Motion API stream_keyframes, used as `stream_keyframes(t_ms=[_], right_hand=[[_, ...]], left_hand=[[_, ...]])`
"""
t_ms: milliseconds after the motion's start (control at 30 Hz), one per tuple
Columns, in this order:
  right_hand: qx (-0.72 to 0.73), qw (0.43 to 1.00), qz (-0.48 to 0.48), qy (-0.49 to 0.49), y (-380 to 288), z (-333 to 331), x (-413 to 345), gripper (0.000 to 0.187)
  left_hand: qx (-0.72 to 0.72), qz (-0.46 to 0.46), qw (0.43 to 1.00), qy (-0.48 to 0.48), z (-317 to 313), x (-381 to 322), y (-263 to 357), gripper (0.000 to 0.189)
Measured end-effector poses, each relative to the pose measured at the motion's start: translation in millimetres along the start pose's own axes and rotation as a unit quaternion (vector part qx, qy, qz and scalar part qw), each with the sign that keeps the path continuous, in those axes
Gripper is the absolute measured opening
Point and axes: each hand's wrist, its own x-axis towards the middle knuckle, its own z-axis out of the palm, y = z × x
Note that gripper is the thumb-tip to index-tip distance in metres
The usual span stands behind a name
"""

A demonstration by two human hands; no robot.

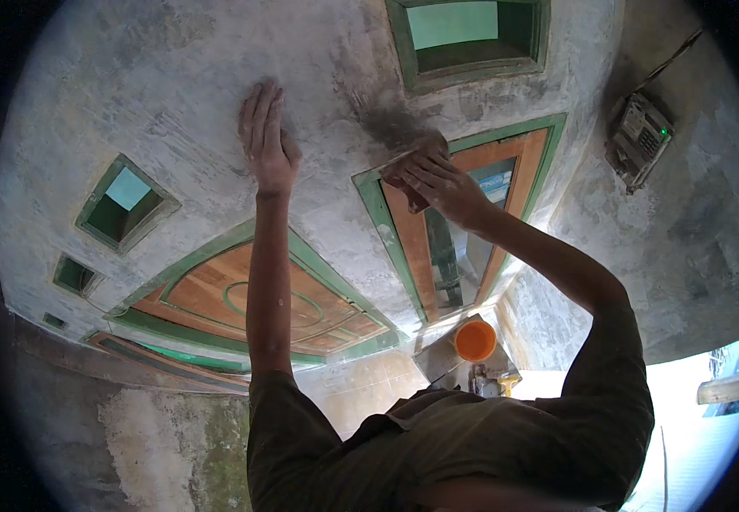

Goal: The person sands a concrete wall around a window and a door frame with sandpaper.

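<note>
My left hand [269, 137] lies flat against the rough grey plastered wall [318, 57], fingers stretched upward, holding nothing. My right hand [441, 185] presses a reddish-brown sheet that looks like sandpaper [415, 200] onto the wall, at the upper left corner of a window's green frame [369, 179]. A loose end of the sheet hangs below my fingers. Just above it, the plaster bears a dark smudge [392, 121]. My palm covers part of the sheet.
A green-framed vent opening [475, 70] sits above the window. On the right wall hangs an electricity meter [641, 131] with a cable. A wooden door [248, 294] is at lower left. Below are an orange bucket [474, 340] and a yellow-handled tool [508, 383].
</note>
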Motion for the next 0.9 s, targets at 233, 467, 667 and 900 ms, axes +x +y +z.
stream_keyframes(t_ms=[233,467,667,900], right_hand=[[0.055,0.931,0.324,0.161,74.0,-50.9,-45.1,0.037],[0.033,0.845,0.481,0.232,97.9,-28.1,-45.2,0.028],[-0.038,0.89,0.438,0.122,49.9,50.6,-13.9,0.067],[0.039,0.945,0.268,0.185,-57.7,45.8,37.2,0.058]], left_hand=[[-0.009,0.018,1.0,0.015,5.5,6.0,1.6,0.046],[0.014,0.02,1.0,-0.001,7.0,4.6,3.4,0.046],[-0.025,0.03,0.999,0.009,10.9,5.5,5.7,0.046],[-0.006,0.034,0.999,0.015,10.1,6.0,3.3,0.043]])
